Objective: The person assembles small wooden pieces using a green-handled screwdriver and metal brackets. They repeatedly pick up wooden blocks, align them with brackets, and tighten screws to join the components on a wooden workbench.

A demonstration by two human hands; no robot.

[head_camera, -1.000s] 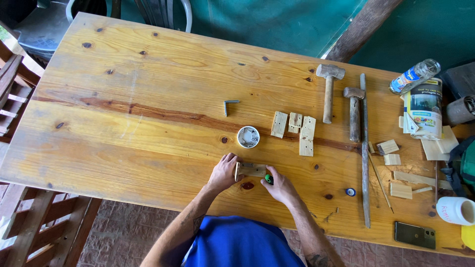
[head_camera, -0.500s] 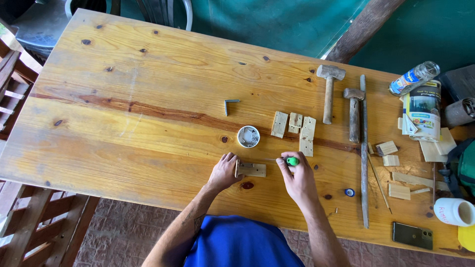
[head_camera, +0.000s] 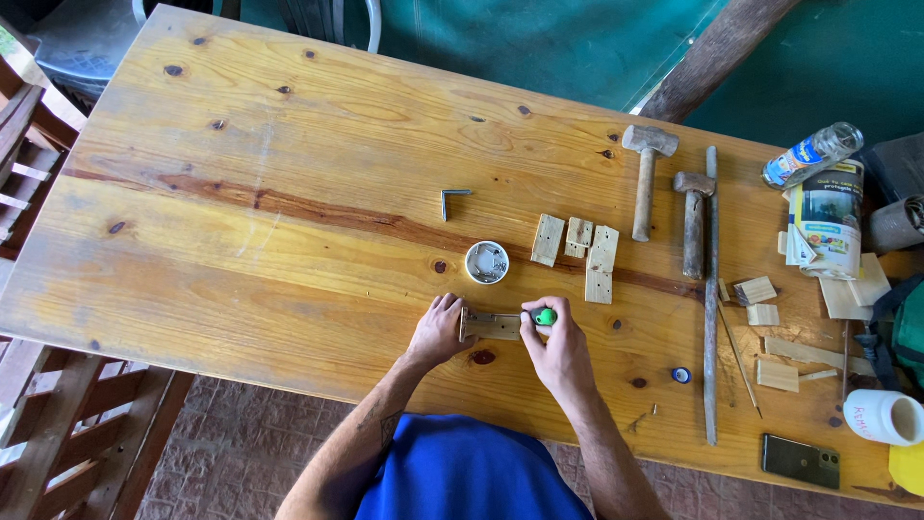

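So the left hand [head_camera: 440, 331] is pressed down on the near end of a small flat wooden block [head_camera: 491, 325], fingers curled over its left edge and pinning it to the wooden table [head_camera: 241, 250]. The right hand [head_camera: 558, 349] is right at the other end of that same block, fingers pinched tight around a little green-handled tool [head_camera: 546, 316], looks like a stubby screwdriver, but the tip is hidden so can't say for sure. The block sits between the two sets of fingertips, flat on the table near the front edge. Just past the fingers, away from the body, there's a small round white tin [head_camera: 487, 262] with what look like screws in it, and a bit further on an Allen key [head_camera: 454, 198]. Off to the right of the right fingers and beyond them is a cluster of three little wooden pieces [head_camera: 577, 248], one with holes in it. Well further right are two hammers [head_camera: 669, 188] lying side by side next to a long metal file [head_camera: 711, 289]. Near the right wrist there's a small blue ring [head_camera: 681, 375], and over by the far right edge a dark phone [head_camera: 801, 461], more wood scraps [head_camera: 775, 332] and a white cup [head_camera: 890, 416].
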